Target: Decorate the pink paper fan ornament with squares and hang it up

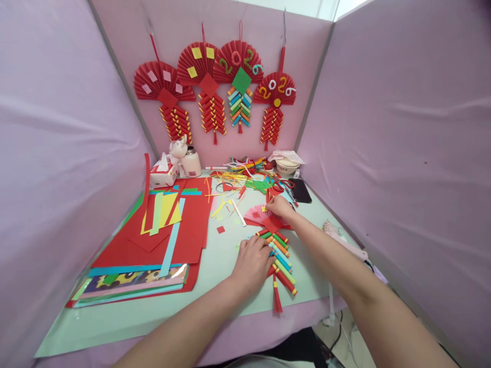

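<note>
A paper fan [258,213], pink with red, lies on the table with a red square at its base. Below it runs a strand of rolled-paper firecrackers [283,259] in several colours, ending in a red tassel [276,296]. My left hand [253,260] lies palm down over the strand's left side, fingers laid across it and hiding part of the rolls. At the fan's upper right edge, my right hand [281,207] is closed in a pinch. A red paper strip [269,194] shows just above its fingertips; whether they hold it, I cannot tell.
Red paper sheets [192,214] and coloured strips spread at the left. A white pen [238,212] and a small red square [221,229] lie near the fan. Scissors [282,185], scraps and a dark phone [300,190] are behind. Finished fans [238,56] hang on the back wall.
</note>
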Demonstrator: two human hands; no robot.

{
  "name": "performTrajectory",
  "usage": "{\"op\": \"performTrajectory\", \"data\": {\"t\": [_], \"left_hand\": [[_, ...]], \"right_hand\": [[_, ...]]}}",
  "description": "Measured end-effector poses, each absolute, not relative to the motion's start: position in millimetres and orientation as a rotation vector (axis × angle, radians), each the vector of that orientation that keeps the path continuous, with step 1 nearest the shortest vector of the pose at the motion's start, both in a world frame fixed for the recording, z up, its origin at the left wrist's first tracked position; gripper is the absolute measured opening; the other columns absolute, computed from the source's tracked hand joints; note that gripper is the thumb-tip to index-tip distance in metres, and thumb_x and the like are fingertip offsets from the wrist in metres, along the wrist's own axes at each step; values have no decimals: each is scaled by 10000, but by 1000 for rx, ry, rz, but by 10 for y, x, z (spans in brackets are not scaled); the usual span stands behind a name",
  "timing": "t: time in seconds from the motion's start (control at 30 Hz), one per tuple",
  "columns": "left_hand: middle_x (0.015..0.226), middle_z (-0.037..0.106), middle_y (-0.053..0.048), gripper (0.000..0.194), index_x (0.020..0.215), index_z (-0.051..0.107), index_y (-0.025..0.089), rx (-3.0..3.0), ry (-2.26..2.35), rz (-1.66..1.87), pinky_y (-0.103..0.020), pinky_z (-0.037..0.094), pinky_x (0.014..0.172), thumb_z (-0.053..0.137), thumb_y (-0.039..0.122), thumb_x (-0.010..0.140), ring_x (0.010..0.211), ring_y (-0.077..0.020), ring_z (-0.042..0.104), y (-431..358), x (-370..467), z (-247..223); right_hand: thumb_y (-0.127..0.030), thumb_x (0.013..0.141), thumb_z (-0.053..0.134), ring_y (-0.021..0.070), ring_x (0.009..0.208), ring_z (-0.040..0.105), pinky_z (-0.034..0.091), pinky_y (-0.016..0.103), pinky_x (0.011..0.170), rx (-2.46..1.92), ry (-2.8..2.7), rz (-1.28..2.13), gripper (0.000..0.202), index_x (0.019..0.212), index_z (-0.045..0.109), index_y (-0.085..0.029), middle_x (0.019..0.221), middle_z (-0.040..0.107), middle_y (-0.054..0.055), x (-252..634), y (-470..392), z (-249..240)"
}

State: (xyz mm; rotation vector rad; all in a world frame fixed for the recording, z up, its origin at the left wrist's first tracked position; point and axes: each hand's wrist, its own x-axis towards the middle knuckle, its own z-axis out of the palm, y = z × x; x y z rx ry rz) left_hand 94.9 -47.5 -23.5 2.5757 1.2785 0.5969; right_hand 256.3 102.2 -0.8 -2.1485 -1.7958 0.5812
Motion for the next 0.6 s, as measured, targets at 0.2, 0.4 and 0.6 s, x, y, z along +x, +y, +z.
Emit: {"op": "performTrajectory", "data": {"t": [0.2,0.4,0.6], "left_hand": [[1019,631,-61,159,912,658,219,2576,1280,594,-406,372,822,507,268,919,1014,-240,510,-476,950,-226],[1028,627,-58,164,925,653,218,2573,1277,585,-407,372,822,498,273,925,1022,-242,508,-472,946,-224],[1031,626,-56,162,919,651,217,2570,1274,587,-411,371,827,502,278,925,1027,-244,508,-468,946,-224]], "right_hand": [[-270,717,569,175,758,570,351,270,664,-2148,-1782,570,117,656,623,-186,702,617,17,2552,1021,-28],[-268,701,593,185,786,585,358,284,695,-2145,-1787,557,98,653,635,-193,731,649,20,2538,1050,-57],[-289,691,604,188,795,593,357,286,693,-2148,-1780,533,100,671,633,-196,766,664,22,2556,1069,-105]]}}
